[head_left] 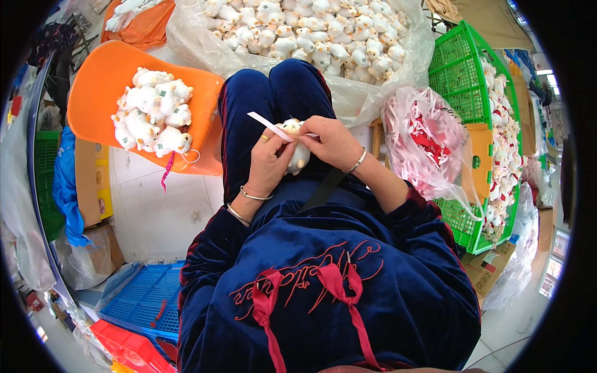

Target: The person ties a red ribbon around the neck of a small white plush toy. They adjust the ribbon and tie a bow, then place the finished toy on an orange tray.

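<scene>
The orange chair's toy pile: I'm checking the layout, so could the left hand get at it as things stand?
Probably yes. The toy pile lies open on the orange chair beside the left knee, nothing between. But the left hand is busy with a small toy on the lap.

Toy workshop: huge clear bag of white plush toys (311, 31) ahead; green crate (463, 74) right of it, orange chair (106, 81) left.

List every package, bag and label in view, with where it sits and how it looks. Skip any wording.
White label strip: narrow, held at the lap by the left hand.
Clear plastic sack: ahead of the knees, full of white plush toys.
Clear bag: right, red-and-white pieces inside.
Cardboard box: left floor, brown and yellow.
</scene>
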`<action>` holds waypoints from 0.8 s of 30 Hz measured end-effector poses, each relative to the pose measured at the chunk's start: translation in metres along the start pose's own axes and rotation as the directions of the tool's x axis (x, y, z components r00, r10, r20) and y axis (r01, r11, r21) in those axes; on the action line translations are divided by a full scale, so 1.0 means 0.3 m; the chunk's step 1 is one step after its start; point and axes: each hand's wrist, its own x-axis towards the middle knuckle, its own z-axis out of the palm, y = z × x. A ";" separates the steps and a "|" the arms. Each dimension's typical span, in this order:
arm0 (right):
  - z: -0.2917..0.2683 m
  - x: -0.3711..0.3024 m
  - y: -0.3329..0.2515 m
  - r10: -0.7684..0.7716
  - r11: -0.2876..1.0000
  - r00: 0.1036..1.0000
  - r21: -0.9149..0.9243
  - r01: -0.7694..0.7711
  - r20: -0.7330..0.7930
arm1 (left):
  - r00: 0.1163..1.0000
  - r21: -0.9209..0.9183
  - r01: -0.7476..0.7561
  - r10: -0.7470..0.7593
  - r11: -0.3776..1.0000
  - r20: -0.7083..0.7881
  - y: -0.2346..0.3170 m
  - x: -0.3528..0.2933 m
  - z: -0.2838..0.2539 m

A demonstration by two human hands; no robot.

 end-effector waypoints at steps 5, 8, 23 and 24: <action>0.001 -0.009 0.007 -0.013 1.000 1.000 0.013 0.013 0.003 | 1.000 -0.011 0.022 -0.022 1.000 -0.007 0.003 0.001 0.001; 0.007 -0.025 -0.003 -0.043 0.999 0.999 -0.001 0.043 0.020 | 0.999 0.036 -0.031 0.032 0.999 -0.022 -0.004 0.003 0.003; 0.012 -0.020 0.028 0.406 0.694 0.857 0.504 -0.514 0.316 | 0.999 0.001 -0.030 0.030 1.000 -0.014 -0.031 -0.011 0.010; 0.010 -0.018 0.026 0.422 0.662 0.842 0.520 -0.539 0.335 | 0.999 -0.005 -0.037 0.037 0.999 -0.015 -0.032 -0.011 0.009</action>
